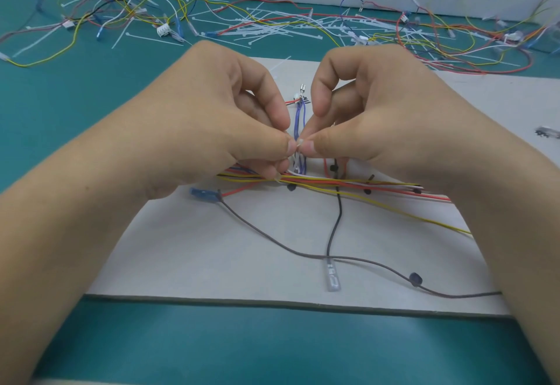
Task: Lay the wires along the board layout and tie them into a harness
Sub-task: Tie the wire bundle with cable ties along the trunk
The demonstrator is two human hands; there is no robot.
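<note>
Teal mat (75, 130), white board (212, 248). Cable tie (299, 143) pinched by left hand (218, 120) and right hand (372, 117) over blue wires (300, 114); risk of slipping, given tiny tail.

Bright, even, diffuse light falls from overhead, and only faint soft shadows lie beneath the fingers (266, 145) on the white board (197, 248). Beyond the fingers the loose wires (272, 23) look slightly soft. Wide-angle distortion bows the board's near edge and the counter (60, 111) toward the borders.
</note>
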